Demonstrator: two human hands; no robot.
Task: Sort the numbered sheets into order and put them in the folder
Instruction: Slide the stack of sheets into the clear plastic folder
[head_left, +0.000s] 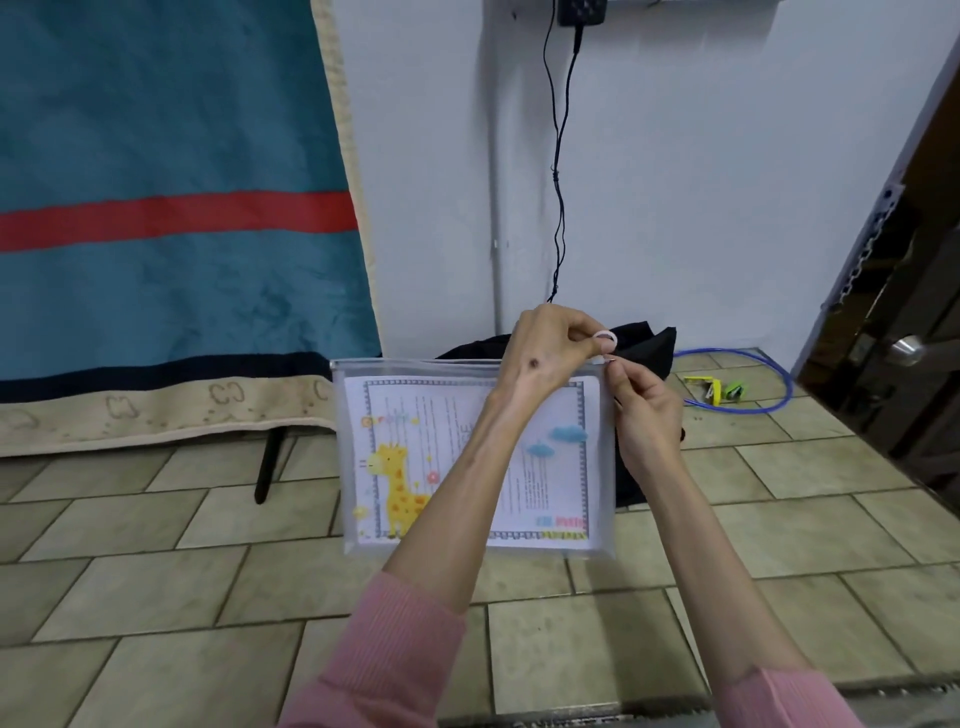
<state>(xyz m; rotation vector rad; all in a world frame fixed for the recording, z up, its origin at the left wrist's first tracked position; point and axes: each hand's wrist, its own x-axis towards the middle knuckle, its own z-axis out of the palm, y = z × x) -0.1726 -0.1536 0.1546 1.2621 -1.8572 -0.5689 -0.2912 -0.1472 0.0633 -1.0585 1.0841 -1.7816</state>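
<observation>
I hold a translucent zip folder (415, 545) upright in the air in front of me. Sheets (447, 415) with a grey patterned border show through it, behind a printed giraffe and blue clouds. My left hand (545, 348) reaches across the folder's top right corner and pinches the white ring pull (605, 340) of the zipper. My right hand (647, 415) grips the folder's right edge just under that corner. Any numbers on the sheets are too small to read.
A teal blanket (171, 208) with a red stripe hangs at the left. Behind the folder, dark fabric (644, 348) lies on the tiled floor (208, 597). A black cable (558, 156) hangs down the white wall. A blue cable loop (748, 384) and a door (914, 312) are at the right.
</observation>
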